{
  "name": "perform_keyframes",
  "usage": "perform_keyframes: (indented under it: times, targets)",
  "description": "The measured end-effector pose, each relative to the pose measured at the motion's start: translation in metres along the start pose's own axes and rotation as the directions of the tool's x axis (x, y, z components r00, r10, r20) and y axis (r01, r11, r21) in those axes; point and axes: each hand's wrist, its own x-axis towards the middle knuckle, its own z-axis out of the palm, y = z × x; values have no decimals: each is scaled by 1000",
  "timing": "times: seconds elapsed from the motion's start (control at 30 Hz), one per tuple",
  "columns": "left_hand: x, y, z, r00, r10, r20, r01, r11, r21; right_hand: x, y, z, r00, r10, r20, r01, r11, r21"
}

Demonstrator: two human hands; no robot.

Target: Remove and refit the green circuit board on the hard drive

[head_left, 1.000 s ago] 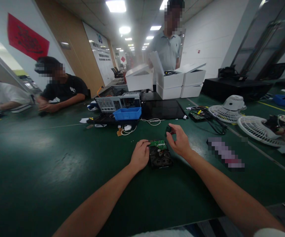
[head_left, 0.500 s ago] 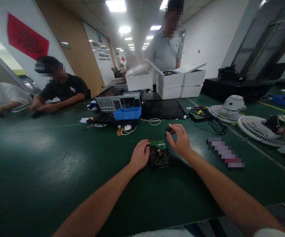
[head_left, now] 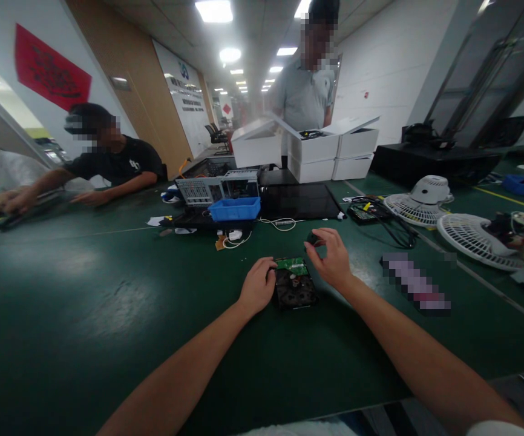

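Note:
A hard drive (head_left: 296, 289) with a green circuit board at its far end lies on the dark green table (head_left: 121, 315). My left hand (head_left: 258, 283) is closed on the drive's left edge, fingertips at the upper left corner. Just right of the drive's far corner, my right hand (head_left: 330, 254) is raised a little, thumb and fingers pinched round a small dark round object (head_left: 313, 239). What that object is cannot be made out.
A blue bin (head_left: 235, 209) stands before an open computer case (head_left: 203, 189). White boxes (head_left: 314, 148) rise behind a black panel (head_left: 301, 201). Fan parts (head_left: 416, 206), cables (head_left: 402, 233) and a blurred-out phone-like item (head_left: 414, 283) lie right. People are left and behind.
The dark object in my right hand has turned slightly. My left hand and the drive stay put. At the far left, a person's arm has reached out toward the neighbouring person's hands.

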Motion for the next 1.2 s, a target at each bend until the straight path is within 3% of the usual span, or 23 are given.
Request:
perform_keyframes:
  times: [0.97,1.2]
  targets:
    - [0,5,-4,1000,-18,21,17,1000,11,1,0,-2,999,-8,41,9,1000,-23]
    - [0,3,-3,1000,-11,22,11,1000,-1,-1,2,4,999,16,-31,-14,999,43]
